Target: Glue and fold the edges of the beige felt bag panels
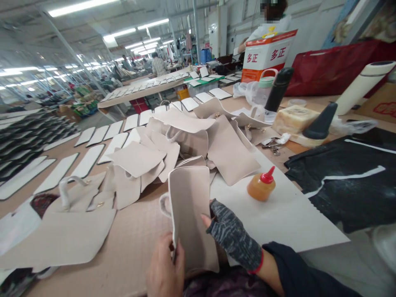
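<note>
A beige handbag panel (193, 206) with a pale edge stands upright in front of me, and a looped handle (165, 205) shows behind its left side. The bare fingers of my left hand (165, 264) are closed on its lower left edge. My right hand (233, 233), in a grey fingerless knit glove with a red cuff, grips the right edge, thumb on the near face and the other fingers partly hidden behind. Just beyond lies a heap of beige bag pieces (139, 159). An unfinished beige bag piece (71, 231) with a wrapped handle lies flat at the left.
A glue bottle (261, 185) with a red nozzle stands on a white sheet (293, 222) at the right. Behind it are metal clips (272, 146), a yellowish block (297, 117) and a dark flask (279, 88). White panels (89, 161) lie in rows at the left. A person (269, 24) is at the back.
</note>
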A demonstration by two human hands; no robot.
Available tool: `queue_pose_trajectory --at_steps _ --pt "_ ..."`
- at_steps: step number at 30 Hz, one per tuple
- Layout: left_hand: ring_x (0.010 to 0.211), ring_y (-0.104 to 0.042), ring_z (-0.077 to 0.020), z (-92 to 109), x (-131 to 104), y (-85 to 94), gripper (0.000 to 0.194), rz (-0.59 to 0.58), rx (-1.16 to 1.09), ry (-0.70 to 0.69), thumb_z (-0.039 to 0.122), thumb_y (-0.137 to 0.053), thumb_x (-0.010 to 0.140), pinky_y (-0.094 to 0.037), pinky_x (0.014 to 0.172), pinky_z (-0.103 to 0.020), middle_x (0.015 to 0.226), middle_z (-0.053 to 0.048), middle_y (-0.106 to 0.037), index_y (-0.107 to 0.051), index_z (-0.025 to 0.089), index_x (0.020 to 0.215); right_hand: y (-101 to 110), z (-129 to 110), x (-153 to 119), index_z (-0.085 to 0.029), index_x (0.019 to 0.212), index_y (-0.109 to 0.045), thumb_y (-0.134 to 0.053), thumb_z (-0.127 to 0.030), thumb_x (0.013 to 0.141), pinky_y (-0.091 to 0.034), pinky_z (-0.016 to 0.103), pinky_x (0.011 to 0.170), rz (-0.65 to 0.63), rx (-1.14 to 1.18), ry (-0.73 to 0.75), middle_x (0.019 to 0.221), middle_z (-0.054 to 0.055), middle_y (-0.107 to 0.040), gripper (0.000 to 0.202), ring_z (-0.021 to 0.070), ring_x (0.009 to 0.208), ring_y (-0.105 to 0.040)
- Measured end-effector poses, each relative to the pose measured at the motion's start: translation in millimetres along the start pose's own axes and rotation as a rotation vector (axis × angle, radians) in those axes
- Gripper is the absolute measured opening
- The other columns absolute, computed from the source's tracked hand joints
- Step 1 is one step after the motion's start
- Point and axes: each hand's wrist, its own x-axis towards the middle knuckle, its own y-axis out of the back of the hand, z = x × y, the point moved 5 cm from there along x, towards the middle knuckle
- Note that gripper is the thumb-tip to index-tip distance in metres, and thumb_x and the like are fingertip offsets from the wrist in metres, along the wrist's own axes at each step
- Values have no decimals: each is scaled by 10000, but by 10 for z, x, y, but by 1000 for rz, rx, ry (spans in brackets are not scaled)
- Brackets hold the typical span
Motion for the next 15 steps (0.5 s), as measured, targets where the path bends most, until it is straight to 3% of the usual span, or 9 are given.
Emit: queue_pose_trajectory --at_steps 3,6,9,13,15 --pt "643 -673 -173 -46 -5 -38 290 -10 47 -23 340 -482 847 -529 571 -248 851 -35 -699 -501 224 1112 -19 47 68 -192 1011 -638 -499 -412 825 -497 462 890 31 -16 4 1001 145 -677 320 313 966 -627" --pt "843 -692 -207 -35 -8 -45 432 30 96 -170 273 -445 870 -556 674 -269 1065 -80 -686 -389 225 1295 -21 10 156 -192 978 -642 -478 -399 850 -499 432 886 -22 -3 64 967 128 -684 293 286 930 -638" --pt "1012 -646 -199 28 -47 -72 570 47 87 -256 187 -403 878 -556 752 -266 1225 -59 -617 -238 284 1415 -13 -59 276 -205 953 -637 -478 -418 862 -524 383 826 -46 -12 134 914 102 -694 281 253 869 -649" --pt "1058 -623 -195 81 -73 -79 546 60 34 -186 127 -347 882 -556 752 -249 1237 -66 -609 -314 267 1408 24 -165 431 -182 819 -648 -415 -444 894 -524 377 771 49 -84 232 807 119 -687 359 244 765 -646" --pt "1089 -605 -209 83 -47 -47 507 53 -19 -178 144 -374 876 -549 804 -264 1242 -89 -604 -381 213 1377 15 -199 477 -187 789 -647 -381 -443 909 -525 360 755 6 -13 251 778 104 -685 387 227 741 -645"
